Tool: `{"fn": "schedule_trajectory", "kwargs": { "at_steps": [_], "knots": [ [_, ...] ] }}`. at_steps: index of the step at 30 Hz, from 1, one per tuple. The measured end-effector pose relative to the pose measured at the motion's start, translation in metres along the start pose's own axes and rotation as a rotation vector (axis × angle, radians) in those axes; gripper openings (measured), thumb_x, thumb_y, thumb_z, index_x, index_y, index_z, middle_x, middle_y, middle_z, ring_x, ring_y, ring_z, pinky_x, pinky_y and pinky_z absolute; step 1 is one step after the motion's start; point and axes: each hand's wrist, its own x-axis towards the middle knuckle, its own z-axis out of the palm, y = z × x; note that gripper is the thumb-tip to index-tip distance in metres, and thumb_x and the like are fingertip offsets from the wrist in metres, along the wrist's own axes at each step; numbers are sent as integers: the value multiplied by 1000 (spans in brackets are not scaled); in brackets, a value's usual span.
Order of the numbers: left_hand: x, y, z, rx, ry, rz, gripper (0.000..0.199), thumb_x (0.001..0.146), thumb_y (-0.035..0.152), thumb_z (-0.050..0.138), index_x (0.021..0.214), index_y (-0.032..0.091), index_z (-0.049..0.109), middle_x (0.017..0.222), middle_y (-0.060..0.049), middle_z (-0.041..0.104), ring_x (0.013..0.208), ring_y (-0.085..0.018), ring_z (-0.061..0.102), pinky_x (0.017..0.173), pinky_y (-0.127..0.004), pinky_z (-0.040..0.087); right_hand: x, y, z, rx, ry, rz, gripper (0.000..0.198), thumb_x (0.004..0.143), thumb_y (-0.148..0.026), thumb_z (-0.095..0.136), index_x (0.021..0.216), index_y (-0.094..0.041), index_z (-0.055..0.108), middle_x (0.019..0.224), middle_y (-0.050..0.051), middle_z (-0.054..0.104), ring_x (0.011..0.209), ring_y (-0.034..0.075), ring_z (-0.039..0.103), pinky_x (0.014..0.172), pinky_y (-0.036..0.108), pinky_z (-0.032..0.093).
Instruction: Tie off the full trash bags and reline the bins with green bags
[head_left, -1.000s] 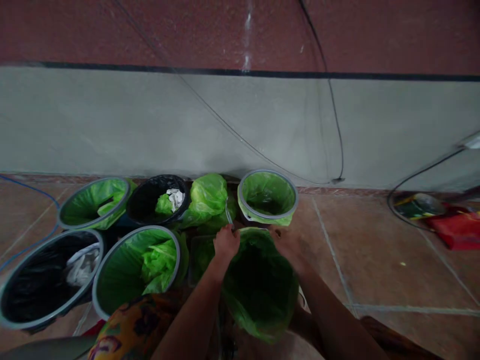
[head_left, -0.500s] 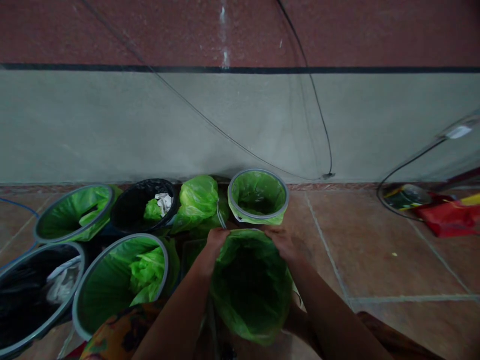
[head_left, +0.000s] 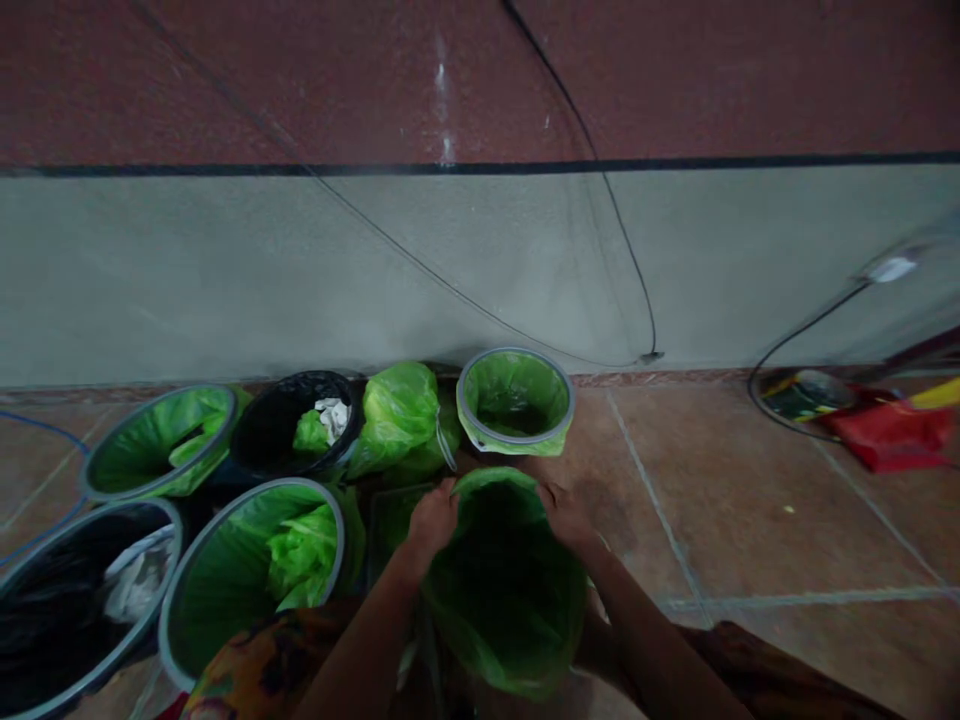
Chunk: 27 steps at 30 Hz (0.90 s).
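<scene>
Directly in front of me is a green bin liner point(head_left: 506, 665), its wide mouth facing up and its inside dark. My left hand point(head_left: 435, 518) grips the liner's far left edge, and my right hand point(head_left: 564, 515) grips the far right edge, fingers curled over the rim. Whether a bin stands inside this liner I cannot tell. Just beyond my hands, against the wall, stands a bin with a grey rim and a green liner point(head_left: 517, 395). A stuffed green plastic bag point(head_left: 399, 415) sits to its left.
At left are a black-lined bin point(head_left: 262, 430) with crumpled waste, a green-lined bin point(head_left: 112, 455), a larger green-lined bin point(head_left: 217, 580) and another black-lined bin point(head_left: 52, 590). A cable point(head_left: 630, 250) hangs down the wall. A red object point(head_left: 889, 430) lies on the tiled floor at right.
The whole view has shifted slightly, so the wall and bins appear lower. Both hands keep hold of the liner's rim, which looks much the same.
</scene>
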Motion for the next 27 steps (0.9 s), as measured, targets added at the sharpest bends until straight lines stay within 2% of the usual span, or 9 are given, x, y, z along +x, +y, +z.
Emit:
{"fn": "schedule_trajectory", "kwargs": {
  "at_steps": [4, 7, 9, 12, 15, 17, 22, 24, 27],
  "knots": [
    [-13, 2, 12, 180, -4, -59, 37, 100, 23, 30, 129, 15, 51, 119, -15, 68, 106, -21, 68, 89, -30, 49, -11, -4, 8, -114, -75, 37, 40, 99, -28, 36, 126, -7, 57, 108, 19, 71, 104, 26, 67, 88, 33, 47],
    [-14, 6, 3, 209, -47, -57, 39, 98, 24, 37, 134, 14, 46, 120, -16, 67, 110, -22, 66, 92, -31, 47, -12, -10, 0, -146, -120, 44, 42, 97, -27, 38, 131, -6, 53, 113, 19, 70, 105, 26, 67, 87, 33, 47],
    [-17, 8, -9, 195, -31, -36, 51, 94, 27, 48, 142, 14, 38, 129, -17, 63, 118, -24, 62, 98, -33, 45, -15, -12, -7, -150, -78, 43, 48, 95, -30, 44, 137, -6, 48, 119, 20, 68, 110, 27, 65, 91, 34, 46],
    [-33, 5, -22, 136, 81, -47, 67, 88, 33, 57, 146, 10, 33, 140, -20, 54, 129, -28, 53, 104, -36, 42, -32, -10, -15, -144, 72, 77, 59, 93, -38, 49, 142, -6, 43, 126, 22, 64, 119, 29, 60, 96, 35, 45],
    [-61, -4, -17, 47, 193, -149, 61, 90, 32, 53, 143, 4, 37, 139, -25, 53, 131, -28, 52, 105, -36, 41, -63, -3, -10, -113, 179, 180, 56, 94, -36, 44, 142, -6, 41, 130, 23, 61, 121, 29, 59, 96, 35, 45],
    [-82, -10, -3, -20, 202, -205, 54, 92, 26, 50, 139, 2, 40, 136, -26, 56, 128, -26, 55, 104, -33, 42, -86, 1, 1, -76, 164, 246, 51, 94, -31, 42, 139, -6, 44, 127, 22, 63, 117, 28, 62, 93, 34, 46],
    [-111, -14, 28, -125, 4, -326, 33, 96, 20, 39, 126, 9, 48, 105, -16, 72, 94, -20, 71, 81, -30, 51, -119, 6, 26, 54, 41, 253, 44, 93, -19, 38, 135, -7, 46, 110, 20, 70, 104, 26, 68, 83, 31, 48],
    [-112, -12, 29, -128, 3, -334, 31, 97, 22, 38, 123, 10, 49, 101, -14, 73, 91, -19, 72, 78, -28, 51, -122, 5, 25, 76, 50, 249, 45, 94, -21, 38, 136, -6, 44, 110, 21, 70, 105, 27, 67, 83, 32, 48],
    [-114, -10, 19, -132, 93, -290, 37, 97, 26, 41, 129, 8, 46, 110, -18, 71, 100, -20, 70, 82, -28, 51, -127, 4, 13, 83, 88, 260, 55, 95, -31, 42, 140, 1, 37, 118, 26, 66, 109, 30, 66, 84, 34, 47]
  ]
}}
